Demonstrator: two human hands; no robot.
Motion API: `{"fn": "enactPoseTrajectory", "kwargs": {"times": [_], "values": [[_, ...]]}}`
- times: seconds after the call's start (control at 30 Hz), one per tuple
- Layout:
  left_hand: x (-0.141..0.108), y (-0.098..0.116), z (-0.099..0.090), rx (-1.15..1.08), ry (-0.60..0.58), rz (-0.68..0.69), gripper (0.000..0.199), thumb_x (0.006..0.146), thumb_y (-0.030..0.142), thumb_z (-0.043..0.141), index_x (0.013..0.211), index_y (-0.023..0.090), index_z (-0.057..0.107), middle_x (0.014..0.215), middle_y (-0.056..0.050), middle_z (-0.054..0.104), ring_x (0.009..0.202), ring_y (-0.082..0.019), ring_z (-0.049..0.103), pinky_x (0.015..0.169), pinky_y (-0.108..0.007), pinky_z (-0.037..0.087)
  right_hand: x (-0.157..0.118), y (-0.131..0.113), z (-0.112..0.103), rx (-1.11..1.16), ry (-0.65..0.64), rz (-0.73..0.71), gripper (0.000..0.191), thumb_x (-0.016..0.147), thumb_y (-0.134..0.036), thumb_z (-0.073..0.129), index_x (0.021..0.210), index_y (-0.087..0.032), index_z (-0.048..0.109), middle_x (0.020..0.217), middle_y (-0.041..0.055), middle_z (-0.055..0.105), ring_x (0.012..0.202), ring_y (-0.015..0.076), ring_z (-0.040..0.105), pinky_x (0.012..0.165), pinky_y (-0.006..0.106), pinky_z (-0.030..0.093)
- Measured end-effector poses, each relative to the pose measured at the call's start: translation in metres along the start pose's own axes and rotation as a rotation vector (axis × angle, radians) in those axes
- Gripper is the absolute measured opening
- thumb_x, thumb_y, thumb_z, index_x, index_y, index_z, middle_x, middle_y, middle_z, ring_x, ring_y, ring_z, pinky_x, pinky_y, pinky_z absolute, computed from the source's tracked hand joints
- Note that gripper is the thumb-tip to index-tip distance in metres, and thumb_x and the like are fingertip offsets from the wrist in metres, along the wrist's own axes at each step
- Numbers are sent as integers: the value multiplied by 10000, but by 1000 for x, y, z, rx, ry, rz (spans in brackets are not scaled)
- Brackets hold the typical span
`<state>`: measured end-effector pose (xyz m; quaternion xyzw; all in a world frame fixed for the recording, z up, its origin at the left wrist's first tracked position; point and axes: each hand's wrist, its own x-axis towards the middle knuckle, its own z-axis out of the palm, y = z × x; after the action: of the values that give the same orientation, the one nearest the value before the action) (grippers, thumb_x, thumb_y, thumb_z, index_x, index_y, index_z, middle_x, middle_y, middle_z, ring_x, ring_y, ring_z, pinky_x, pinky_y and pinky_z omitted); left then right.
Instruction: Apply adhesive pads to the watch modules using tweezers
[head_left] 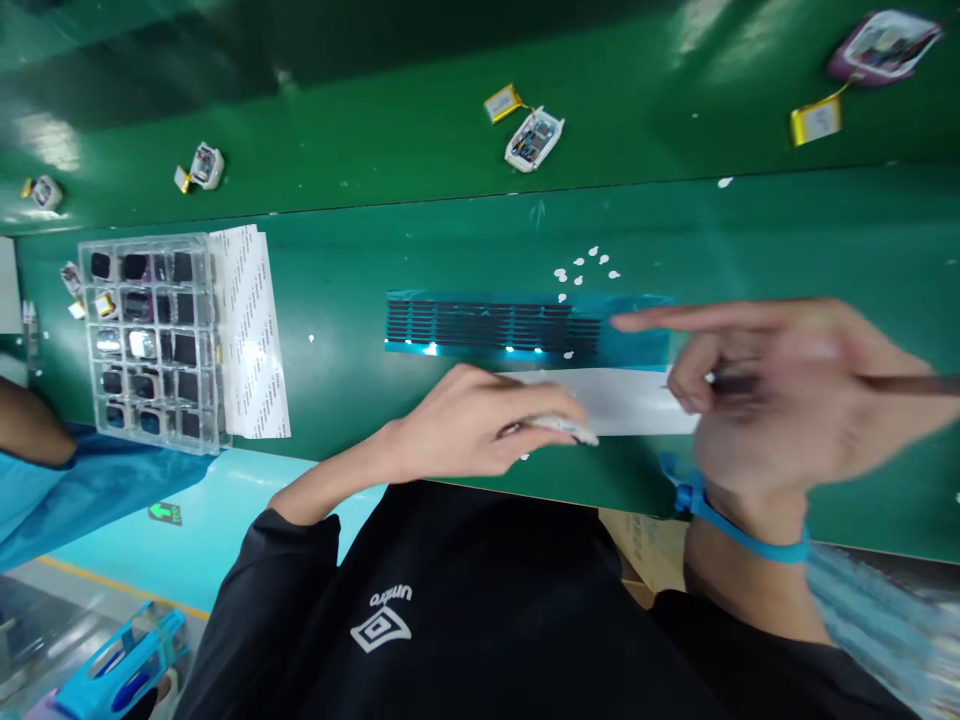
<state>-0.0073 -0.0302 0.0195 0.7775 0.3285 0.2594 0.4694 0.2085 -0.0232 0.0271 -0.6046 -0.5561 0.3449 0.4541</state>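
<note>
My left hand is closed round a small white device casing, held edge-on so its inside is hidden. To the right, my right hand is blurred by motion, its index finger stretched towards a blue film sheet with rows of black strips. The other fingers curl round a thin dark stick-like tool, whose kind the blur hides. White backing paper lies under the blue sheet's near edge, between my hands. Several small white stickers are scattered just beyond the sheet.
A clear compartment tray of small dark-screened devices stands left, beside printed white paper. Open devices with yellow batteries, such as a circuit-board casing, lie along the far green strip. Another person's arm is at the left edge.
</note>
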Motion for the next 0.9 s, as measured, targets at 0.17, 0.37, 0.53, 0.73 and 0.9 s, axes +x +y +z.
{"fn": "enactPoseTrajectory", "kwargs": {"times": [0.17,0.37,0.53,0.73,0.9], "values": [[-22,-4,23,305,-94,56,232,1096,246,471,1057,203,696,906,9,820,767,-149,764,632,-253,487,-17,21,-23,176,42,12,642,916,-736,562,504,-246,604,476,35,537,466,167,503,453,336,361],[-21,-21,33,399,-140,-63,195,1070,188,476,1192,198,627,1000,-29,832,880,-185,793,814,-306,539,-40,39,-35,179,-154,277,531,961,-669,608,822,-197,806,723,104,755,542,211,672,418,343,497],[-13,-19,23,273,-194,-157,224,1072,164,488,1266,182,597,1092,-28,835,947,-172,793,988,-340,469,-46,53,-32,92,-112,316,470,985,-600,610,817,-199,792,766,89,767,623,218,734,553,366,617],[-11,-19,24,221,-201,-205,239,1080,173,482,1290,178,597,1156,-29,827,937,-157,784,976,-331,426,-50,59,-31,42,-57,316,432,993,-559,609,815,-210,791,770,77,770,642,232,756,617,392,658],[-12,-20,25,195,-202,-222,284,1081,179,453,1334,202,581,1323,-28,773,865,-135,769,965,-336,420,-49,59,-31,50,-33,301,444,974,-562,637,766,-198,785,721,85,754,634,240,759,575,365,650]]}}
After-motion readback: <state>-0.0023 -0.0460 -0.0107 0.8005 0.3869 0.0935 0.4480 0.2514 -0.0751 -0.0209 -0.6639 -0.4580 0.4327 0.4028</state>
